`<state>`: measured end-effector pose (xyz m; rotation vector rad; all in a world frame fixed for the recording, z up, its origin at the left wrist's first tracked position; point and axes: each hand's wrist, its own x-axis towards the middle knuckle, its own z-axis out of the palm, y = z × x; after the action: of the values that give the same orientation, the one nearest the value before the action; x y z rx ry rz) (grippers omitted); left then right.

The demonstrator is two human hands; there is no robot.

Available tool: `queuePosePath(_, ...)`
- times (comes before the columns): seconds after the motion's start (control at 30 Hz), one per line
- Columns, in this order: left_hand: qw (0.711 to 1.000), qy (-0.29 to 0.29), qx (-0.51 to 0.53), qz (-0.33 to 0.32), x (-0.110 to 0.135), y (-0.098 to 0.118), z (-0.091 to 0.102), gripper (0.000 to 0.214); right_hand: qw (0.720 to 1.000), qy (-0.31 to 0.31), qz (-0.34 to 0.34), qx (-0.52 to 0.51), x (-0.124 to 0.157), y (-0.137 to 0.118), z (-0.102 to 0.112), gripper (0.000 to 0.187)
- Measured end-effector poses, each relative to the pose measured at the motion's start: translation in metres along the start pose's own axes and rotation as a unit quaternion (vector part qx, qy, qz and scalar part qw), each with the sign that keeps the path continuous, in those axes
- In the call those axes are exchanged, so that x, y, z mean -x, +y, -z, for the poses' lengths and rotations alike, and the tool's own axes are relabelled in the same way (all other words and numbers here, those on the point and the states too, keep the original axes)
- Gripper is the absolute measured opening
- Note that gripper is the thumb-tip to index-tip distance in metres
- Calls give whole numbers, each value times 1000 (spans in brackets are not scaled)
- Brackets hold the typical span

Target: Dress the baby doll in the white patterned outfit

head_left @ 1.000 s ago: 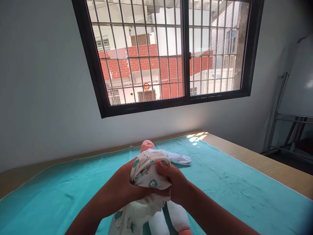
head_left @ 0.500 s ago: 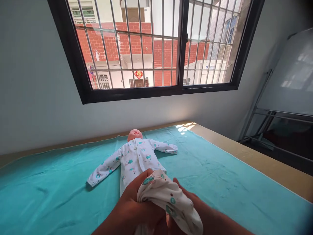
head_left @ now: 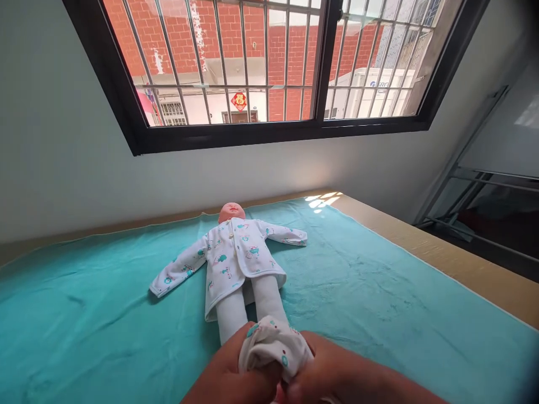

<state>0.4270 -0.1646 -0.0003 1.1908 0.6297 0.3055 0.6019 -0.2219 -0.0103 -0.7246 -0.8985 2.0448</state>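
A baby doll (head_left: 229, 320) lies on its back, head far from me, its white legs pointing toward me. It wears a white patterned jacket (head_left: 233, 252) with both sleeves spread out. Matching white baby pants (head_left: 273, 342), gathered into a bunch, are at the lower end of the doll's legs. My left hand (head_left: 240, 365) grips the bunch from the left, thumb on top. From the right, my right hand (head_left: 311, 365) is closed on the same cloth. Something pinkish, perhaps a doll's foot, shows between my hands; the rest is hidden by fingers and cloth.
A turquoise cloth (head_left: 370, 292) covers most of the wooden table (head_left: 421, 244), which stands against the wall. Above is a barred window with a black frame (head_left: 236, 134). A whiteboard on a metal stand (head_left: 446, 185) is at the right.
My hands have moved down toward me with the bunched pants, which are gathered more tightly. The doll's white legs and jacket hem now show. The view has tilted downward.
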Motion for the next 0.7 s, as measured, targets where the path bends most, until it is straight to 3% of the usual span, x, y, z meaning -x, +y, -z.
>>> queuePosePath(0.07, 999, 30, -38, 4, -1, 1, 1, 47, 998, 34, -37, 37, -3, 1, 1, 25)
queuePosePath(0.27, 988, 39, -147, 33, 3, 6, -5, 26, 978, 110, -43, 174, -1, 7, 8, 26)
queuePosePath(0.43, 928, 119, -352, -15, -3, -5, 0, 8, 932, 191, -80, 298, 4, 1, 8, 30)
queuePosePath(0.57, 924, 90, -372, -18, -9, -16, 5, 18, 893, 210, -61, 394, 11, -6, 8, 23)
queuePosePath(0.7, 896, 62, -440, 25, -12, -20, 6, 34, 890, 174, -34, 420, 16, -7, 8, 18)
